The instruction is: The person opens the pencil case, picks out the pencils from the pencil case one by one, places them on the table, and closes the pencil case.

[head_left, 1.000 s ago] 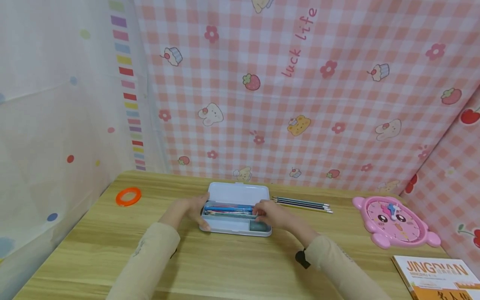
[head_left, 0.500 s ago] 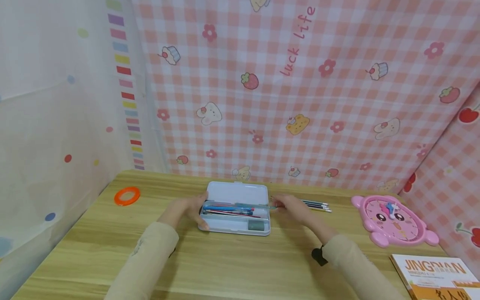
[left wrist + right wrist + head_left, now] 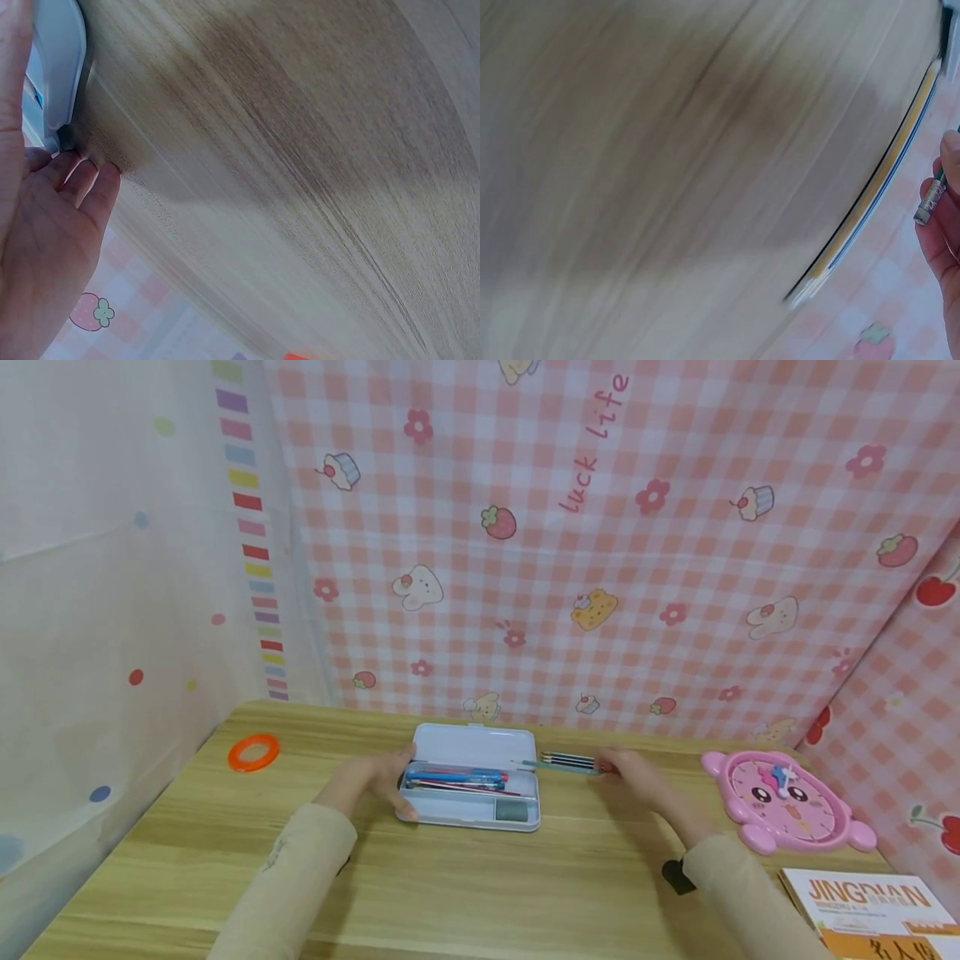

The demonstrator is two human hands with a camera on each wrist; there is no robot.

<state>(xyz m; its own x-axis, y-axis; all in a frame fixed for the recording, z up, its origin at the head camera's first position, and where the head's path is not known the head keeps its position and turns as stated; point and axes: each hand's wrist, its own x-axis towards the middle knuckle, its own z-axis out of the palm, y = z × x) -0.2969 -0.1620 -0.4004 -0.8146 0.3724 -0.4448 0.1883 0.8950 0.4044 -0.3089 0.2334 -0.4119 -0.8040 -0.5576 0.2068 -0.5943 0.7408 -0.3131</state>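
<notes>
A white pencil case (image 3: 450,817) lies with its lid up in the middle of the table. Blue pens (image 3: 457,775) and other thin sticks fill its long compartment, and a dark green block (image 3: 512,811) sits at the front right. My left hand (image 3: 378,779) grips the case's left end, thumb at the front, fingers behind. To the right of the case, my right hand (image 3: 622,767) pinches a teal-green pencil (image 3: 558,767) near its end, its tip towards the case. The pencil's metal-capped end (image 3: 930,202) shows between the fingers in the right wrist view. Several pencils (image 3: 870,187) lie below that hand.
An orange ring (image 3: 253,752) lies at the back left. On the right are a pink clock (image 3: 787,802) with a face and, nearer, a book (image 3: 870,902). A pink checked cloth (image 3: 525,568) hangs behind the table.
My right hand has moved right, from inside the pencil case to over the pencils beside it, drawing the teal-green pencil out. The left hand has stayed on the case.
</notes>
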